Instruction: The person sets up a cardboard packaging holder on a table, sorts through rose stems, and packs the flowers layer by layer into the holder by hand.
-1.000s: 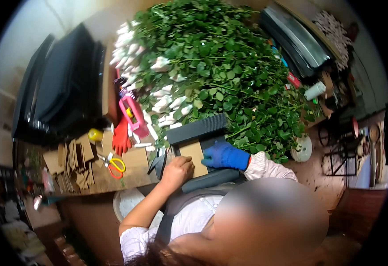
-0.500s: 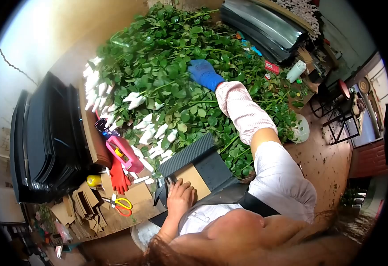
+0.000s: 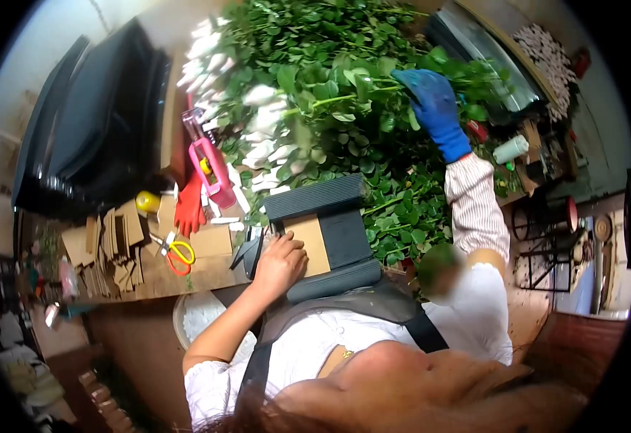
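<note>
My right hand point(image 3: 434, 101), in a blue glove, is closed on the stem of a long-stemmed rose point(image 3: 330, 101). The rose's white-covered head point(image 3: 261, 95) points left, above the leafy pile. My bare left hand point(image 3: 281, 260) lies with extended fingers on a piece of brown cardboard point(image 3: 308, 242). Under that cardboard is a black corrugated sheet point(image 3: 348, 238), its far and near edges folded up. More roses point(image 3: 315, 36) cover the table beyond, their white heads point(image 3: 204, 58) towards the left.
On the left are a pink tape dispenser point(image 3: 213, 173), a red glove point(image 3: 190, 206), scissors point(image 3: 178, 254), yellow tape point(image 3: 147, 201), and cardboard pieces point(image 3: 121, 238). Stacked black sheets point(image 3: 99, 115) stand behind them. A pale green roll point(image 3: 510, 149) and a stool point(image 3: 546, 224) are at right.
The view has shifted. My gloved right hand has lifted a rose from the pile and moved right with its stem. My left hand stays on the cardboard.
</note>
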A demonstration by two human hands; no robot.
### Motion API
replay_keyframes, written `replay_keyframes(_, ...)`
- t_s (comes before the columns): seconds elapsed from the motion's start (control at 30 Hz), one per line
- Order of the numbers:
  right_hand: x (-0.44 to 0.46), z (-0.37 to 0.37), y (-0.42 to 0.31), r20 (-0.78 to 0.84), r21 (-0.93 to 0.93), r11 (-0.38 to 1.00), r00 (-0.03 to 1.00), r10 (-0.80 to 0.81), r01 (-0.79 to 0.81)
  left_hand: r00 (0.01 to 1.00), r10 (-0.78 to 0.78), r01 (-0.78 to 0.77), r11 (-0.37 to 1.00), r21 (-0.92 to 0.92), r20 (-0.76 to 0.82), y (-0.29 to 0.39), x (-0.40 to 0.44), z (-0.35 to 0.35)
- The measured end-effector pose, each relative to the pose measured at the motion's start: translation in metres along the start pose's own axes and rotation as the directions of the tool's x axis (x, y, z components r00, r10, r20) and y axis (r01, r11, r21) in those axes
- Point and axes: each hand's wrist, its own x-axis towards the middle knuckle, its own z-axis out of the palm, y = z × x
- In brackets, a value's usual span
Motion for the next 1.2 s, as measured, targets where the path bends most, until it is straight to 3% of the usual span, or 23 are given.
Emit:
replay_keyframes(0.03,0.005,-0.013,-0.010,-0.046,-0.008,1.000,0.999,-0.029,0.028,1.000,-0.004,0.004,1.000,-0.012,-0.004,0.001,-0.001,0.001)
replay_keyframes(0.1,0.003,-0.018,-0.003,0.012,0.023,0.993,0.993,-0.119,0.119,1.000,-0.019,0.019,1.000,-0.012,-0.006,0.002,-0.003,0.001)
replay_keyframes(0.13,0.006,-0.028,-0.004,-0.043,0.123,0.983,0.990,-0.133,0.137,1.000,-0.019,0.019,0.999,-0.032,-0.001,0.001,-0.004,-0.001)
replay_keyframes(0.23,0.003,-0.064,-0.012,-0.064,0.163,0.975,0.988,-0.140,0.149,1.000,-0.019,0.019,0.997,-0.074,-0.010,-0.003,-0.006,0.000)
replay_keyframes(0.33,-0.034,-0.046,0.002,0.070,-0.142,0.985,0.992,0.105,-0.094,0.999,-0.032,0.030,0.996,-0.078,-0.020,-0.003,-0.007,0.001)
replay_keyframes(0.47,-0.040,-0.077,-0.035,-0.103,-0.112,0.993,0.994,0.021,-0.033,0.999,-0.044,0.042,0.995,-0.094,-0.019,-0.004,-0.010,0.003)
replay_keyframes(0.53,-0.033,-0.105,-0.067,-0.087,0.028,1.000,0.996,-0.012,0.014,0.999,-0.042,0.040,0.995,-0.096,-0.018,-0.005,-0.009,0.000)
replay_keyframes(0.63,-0.051,-0.128,-0.096,0.001,0.143,0.989,0.999,-0.040,0.039,0.949,-0.283,0.313,0.892,-0.325,0.136,-0.001,-0.011,-0.009)
replay_keyframes(0.67,-0.062,-0.122,-0.102,-0.017,0.123,0.988,0.996,-0.090,0.091,0.998,-0.028,0.027,0.999,-0.023,-0.048,-0.003,-0.009,-0.012)
replay_keyframes(0.7,-0.076,-0.116,-0.112,0.040,0.169,0.984,0.997,-0.062,0.054,0.930,-0.290,0.356,0.864,-0.356,0.226,-0.006,-0.010,-0.010)
replay_keyframes(0.73,-0.092,-0.111,-0.116,0.121,0.199,0.980,0.991,-0.049,0.024,0.954,-0.272,0.300,0.843,-0.447,0.127,-0.008,-0.011,-0.007)
replay_keyframes(0.83,-0.162,-0.084,-0.131,0.339,0.191,0.972,0.939,0.062,-0.133,0.942,-0.313,0.334,0.851,-0.405,0.120,-0.010,-0.016,-0.002)
replay_keyframes(0.9,-0.199,-0.073,-0.137,0.365,0.141,0.973,0.923,0.119,-0.181,0.977,-0.210,0.199,0.879,-0.434,0.023,-0.013,-0.017,-0.002)
replay_keyframes(0.97,-0.217,-0.067,-0.141,0.335,0.107,0.974,0.930,0.153,-0.198,0.972,-0.219,0.234,0.872,-0.430,0.083,-0.009,-0.013,-0.011)
replay_keyframes(1.03,-0.232,-0.059,-0.147,0.293,0.076,0.975,0.940,0.177,-0.207,0.988,-0.081,0.107,0.971,-0.212,0.129,-0.007,-0.004,-0.022)
replay_keyframes(1.07,-0.239,-0.059,-0.146,0.268,0.041,0.976,0.944,0.194,-0.213,0.984,-0.141,0.168,0.934,-0.316,0.106,-0.005,-0.002,-0.018)
replay_keyframes(1.1,-0.235,-0.062,-0.146,0.245,0.083,0.973,0.951,0.190,-0.215,0.981,-0.177,0.192,0.945,-0.264,0.079,-0.006,-0.004,-0.012)
replay_keyframes(1.13,-0.229,-0.065,-0.148,0.223,0.112,0.969,0.956,0.190,-0.219,0.990,-0.113,0.124,0.981,-0.148,0.083,-0.001,0.002,-0.014)
replay_keyframes(1.2,-0.234,-0.063,-0.158,0.258,-0.030,0.964,0.929,0.263,-0.265,0.997,-0.020,0.028,0.993,-0.112,0.069,0.000,-0.001,-0.005)
